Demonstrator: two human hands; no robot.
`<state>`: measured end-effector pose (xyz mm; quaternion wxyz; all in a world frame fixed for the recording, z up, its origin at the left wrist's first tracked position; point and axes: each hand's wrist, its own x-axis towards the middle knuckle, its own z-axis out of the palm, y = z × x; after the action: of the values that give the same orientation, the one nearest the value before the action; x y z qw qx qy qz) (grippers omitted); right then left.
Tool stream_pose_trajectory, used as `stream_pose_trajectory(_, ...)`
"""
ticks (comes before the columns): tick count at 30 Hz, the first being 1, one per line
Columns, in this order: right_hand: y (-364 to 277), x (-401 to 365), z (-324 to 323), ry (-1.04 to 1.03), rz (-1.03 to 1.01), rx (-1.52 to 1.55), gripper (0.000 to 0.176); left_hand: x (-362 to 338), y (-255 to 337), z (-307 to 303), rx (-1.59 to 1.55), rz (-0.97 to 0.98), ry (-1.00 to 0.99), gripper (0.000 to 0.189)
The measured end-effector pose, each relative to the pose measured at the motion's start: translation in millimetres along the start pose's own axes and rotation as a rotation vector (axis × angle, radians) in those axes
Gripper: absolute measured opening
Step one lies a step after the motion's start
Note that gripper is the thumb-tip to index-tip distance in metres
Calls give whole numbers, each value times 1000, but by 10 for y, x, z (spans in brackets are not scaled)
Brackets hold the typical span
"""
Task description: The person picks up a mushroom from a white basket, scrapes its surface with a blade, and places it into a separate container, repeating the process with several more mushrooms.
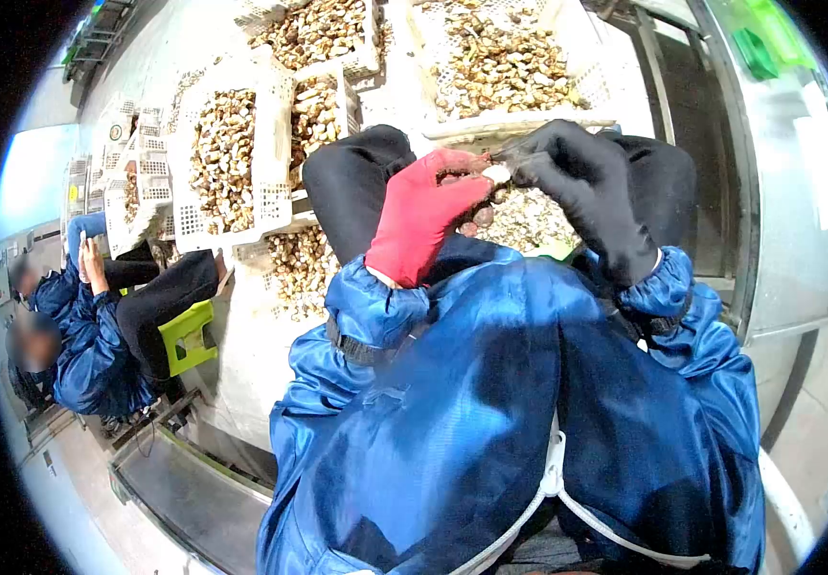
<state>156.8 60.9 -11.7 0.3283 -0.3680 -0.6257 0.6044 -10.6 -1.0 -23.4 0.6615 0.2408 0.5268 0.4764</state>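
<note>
I have the left hand apparently pinching a small pale piece above the near shellfish pile, the right hand curled beside it, grip unclear, seemingly mid-handling, the next move calling for steadiness.

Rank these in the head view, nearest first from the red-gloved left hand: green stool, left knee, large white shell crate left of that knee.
From the left hand:
1. Left knee, just left.
2. White crate, farther left.
3. Green stool, lower left.
</note>
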Motion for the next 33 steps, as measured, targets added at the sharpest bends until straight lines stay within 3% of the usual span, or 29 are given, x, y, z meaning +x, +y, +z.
stream_pose_trajectory(5,152,56,-118,-5,145,86,14,-16,-20,16,124,92,96,25)
stream_pose_trajectory(7,-49,17,-6,-53,125,171,13,-11,-37,54,258,245,139,26)
stream_pose_trajectory(9,-3,29,-20,-58,-20,-214,13,-10,-50,102,392,397,177,26)
stream_pose_trajectory(10,4,30,-19,-29,10,-131,13,-8,-59,99,429,409,193,26)
stream_pose_trajectory(14,103,95,-90,59,96,69,14,-65,5,44,162,153,84,24)
stream_pose_trajectory(17,129,104,-147,116,83,38,15,-74,34,-14,79,112,19,25)
stream_pose_trajectory(21,112,80,-221,75,160,-159,20,-56,-29,-148,279,361,4,25)
stream_pose_trajectory(23,50,15,-234,32,212,-183,25,-82,-28,-261,335,300,-29,24)
stream_pose_trajectory(25,184,37,-301,-1,53,-422,27,-117,-17,-372,464,356,-85,25)
stream_pose_trajectory(28,275,62,-283,-11,20,-219,20,-266,93,-418,395,175,11,24)
stream_pose_trajectory(30,44,15,-212,-12,157,-396,18,-344,139,-544,203,-20,29,24)
stream_pose_trajectory(31,-102,0,-162,-10,227,-486,17,-393,111,-612,2,40,140,21)
stream_pose_trajectory(33,217,20,-299,-74,149,-384,14,-583,153,-951,73,147,279,21)
